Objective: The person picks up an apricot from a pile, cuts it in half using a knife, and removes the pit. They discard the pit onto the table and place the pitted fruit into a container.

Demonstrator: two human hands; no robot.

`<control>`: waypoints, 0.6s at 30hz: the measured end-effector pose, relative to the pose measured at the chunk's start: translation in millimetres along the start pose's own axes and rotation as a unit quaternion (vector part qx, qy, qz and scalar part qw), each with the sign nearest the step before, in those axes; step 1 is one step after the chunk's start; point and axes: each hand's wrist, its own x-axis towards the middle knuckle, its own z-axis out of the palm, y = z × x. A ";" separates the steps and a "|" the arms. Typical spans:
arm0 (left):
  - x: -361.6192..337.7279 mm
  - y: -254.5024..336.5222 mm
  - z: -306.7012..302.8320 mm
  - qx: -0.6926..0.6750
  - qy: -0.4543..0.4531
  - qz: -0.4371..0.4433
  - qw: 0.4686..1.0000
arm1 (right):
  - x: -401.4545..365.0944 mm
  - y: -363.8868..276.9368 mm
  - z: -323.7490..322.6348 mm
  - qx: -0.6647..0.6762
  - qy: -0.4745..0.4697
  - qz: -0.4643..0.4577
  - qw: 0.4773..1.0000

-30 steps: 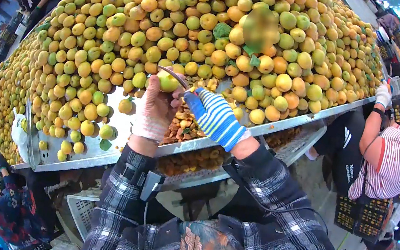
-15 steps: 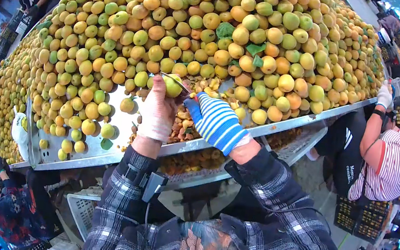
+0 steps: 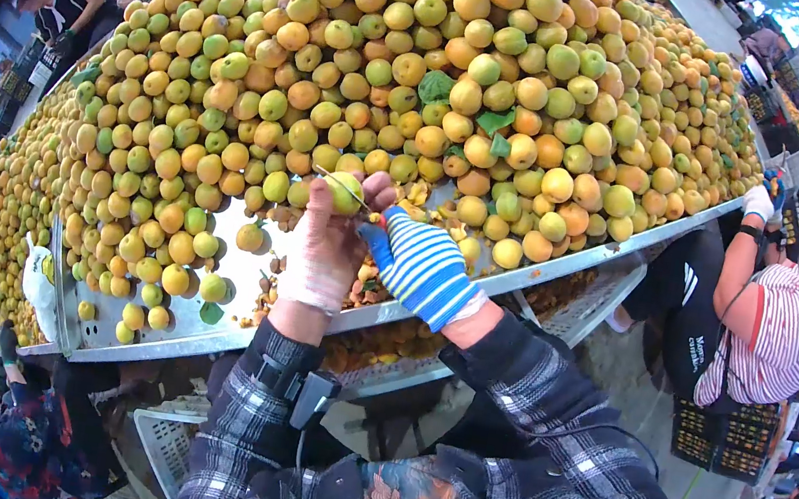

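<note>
My left hand (image 3: 316, 254), in a pale glove with bare fingertips, is closed around a green-yellow apricot (image 3: 342, 194) above the table's near edge. In my right hand (image 3: 429, 269), wearing a blue-and-white striped glove, is a small knife (image 3: 373, 217). Its thin blade lies against the apricot; most of the handle is hidden by my fingers. Cut apricot pieces (image 3: 370, 292) lie just beneath my hands, partly covered by them. Behind rises a large heap of whole apricots (image 3: 342, 70), with a few green leaves (image 3: 495, 121) among them.
The metal table (image 3: 579, 263) has a raised front rim. White crates (image 3: 167, 446) stand below it, one holding cut fruit. A person in a striped shirt (image 3: 782, 330) sits at the right; other people are at the left. A white bag (image 3: 38, 288) lies at the left.
Both hands, with the apricot and knife, sit slightly lower in view. The blade still rests against the fruit, and my left fingertips now show more clearly around it.
</note>
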 end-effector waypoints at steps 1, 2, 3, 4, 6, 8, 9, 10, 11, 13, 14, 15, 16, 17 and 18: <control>3.5 3.9 -1.8 -0.004 -0.035 0.000 0.999 | -0.2 -0.2 -0.1 0.016 0.011 -0.003 1.000; 2.2 6.0 -4.3 -0.005 -0.034 -0.002 0.999 | -1.4 0.0 -1.2 0.016 0.010 -0.001 1.000; 1.4 9.1 -6.0 0.036 -0.045 0.010 0.998 | -0.6 -0.3 -4.5 0.009 0.002 -0.003 1.000; 0.3 12.7 -5.7 0.076 -0.054 0.022 0.995 | 0.0 -0.6 -7.4 0.001 -0.007 -0.005 1.000; 3.4 19.7 -9.7 0.087 -0.072 0.042 0.993 | 0.9 1.3 -7.8 0.003 -0.003 -0.016 1.000; 2.8 24.7 -9.8 0.177 -0.101 0.070 0.976 | 1.6 1.1 -10.3 -0.022 -0.033 -0.017 0.999; 0.4 26.6 -7.8 0.186 -0.103 0.073 0.974 | 1.0 -0.9 -13.3 -0.019 -0.040 -0.013 0.999; -0.1 26.0 -7.1 0.186 -0.104 0.071 0.974 | 1.7 1.6 -10.3 -0.036 -0.025 -0.031 0.999; -1.0 24.9 -6.6 0.223 -0.104 0.096 0.964 | 0.7 3.1 -9.5 -0.029 -0.023 -0.033 0.999; -4.0 24.2 -4.3 0.226 -0.094 0.119 0.962 | 0.0 4.2 -6.6 -0.021 -0.024 -0.030 0.999; -6.0 21.2 -1.1 0.191 -0.096 0.117 0.970 | -0.3 6.6 -5.1 -0.026 -0.016 -0.022 0.999; -8.7 16.4 -3.0 0.126 -0.089 0.091 0.984 | 1.3 12.7 -0.1 -0.006 -0.014 -0.043 0.999; -3.5 14.5 -9.3 0.068 -0.048 -0.012 0.996 | 2.2 10.3 -4.1 -0.010 -0.027 -0.009 1.000; -3.9 13.9 -8.8 0.038 -0.041 -0.052 0.997 | 3.3 12.2 3.8 0.022 0.026 -0.045 0.998; -8.7 13.4 -4.0 -0.008 -0.034 -0.082 0.996 | 2.4 12.4 -2.2 -0.011 -0.041 -0.026 0.999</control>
